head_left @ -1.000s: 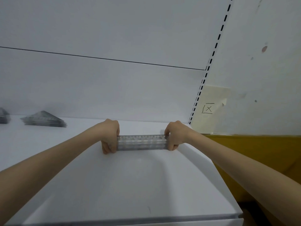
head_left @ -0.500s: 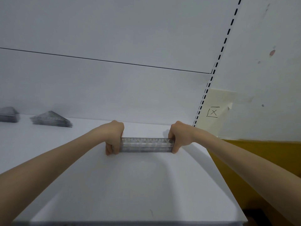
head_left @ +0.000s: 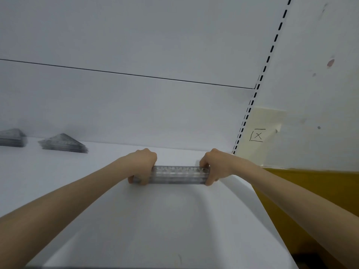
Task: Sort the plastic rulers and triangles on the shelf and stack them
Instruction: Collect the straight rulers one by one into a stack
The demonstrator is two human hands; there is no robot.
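Note:
A stack of clear plastic rulers point(head_left: 177, 174) lies crosswise on the white shelf point(head_left: 155, 220), near its back right corner. My left hand point(head_left: 142, 166) grips the stack's left end with curled fingers. My right hand point(head_left: 214, 166) grips its right end, thumb at the front edge. Two stacks of clear plastic triangles rest at the back left: one triangle stack point(head_left: 63, 143) and another triangle stack point(head_left: 11, 137) cut by the frame's left edge.
The shelf's white back panel point(head_left: 136, 113) rises just behind the rulers. A slotted upright point(head_left: 250, 105) marks the shelf's right end. Beyond it hang a cream note with an X point(head_left: 258, 135) and a yellow wall band point(head_left: 310, 191).
Both hands keep their grip on the ruler stack. The view has shifted slightly right and down, so the triangle stacks show further in; the rulers stay in about the same spot on the shelf.

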